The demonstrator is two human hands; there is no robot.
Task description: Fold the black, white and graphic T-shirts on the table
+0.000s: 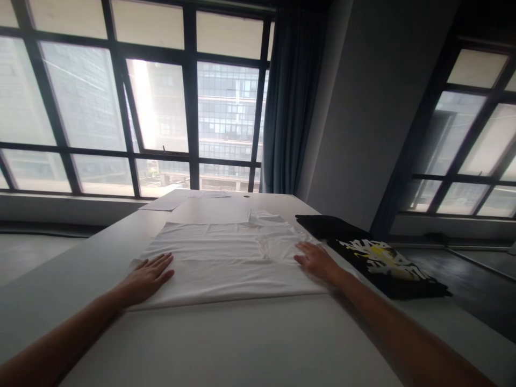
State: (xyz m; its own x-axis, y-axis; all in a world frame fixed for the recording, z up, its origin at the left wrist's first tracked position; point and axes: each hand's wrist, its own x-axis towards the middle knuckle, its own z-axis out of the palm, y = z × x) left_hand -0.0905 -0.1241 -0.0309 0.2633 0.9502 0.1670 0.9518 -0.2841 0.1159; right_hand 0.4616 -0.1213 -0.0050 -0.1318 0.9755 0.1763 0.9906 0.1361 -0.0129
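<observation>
A white T-shirt lies folded lengthwise across the table, its long smooth edge toward me and some wrinkles on its right half. My left hand rests flat on the shirt's left end, fingers stretched out. On the right end, my right hand lies with its fingers apart and slightly bent, touching the cloth. Neither hand grips the fabric. A small crumpled part of the shirt sticks up at its far right side.
Right of the shirt lies black clothing with a white and yellow print, at the edge of the white table. White paper lies toward the far left corner. Windows, a blue curtain and a pillar stand beyond.
</observation>
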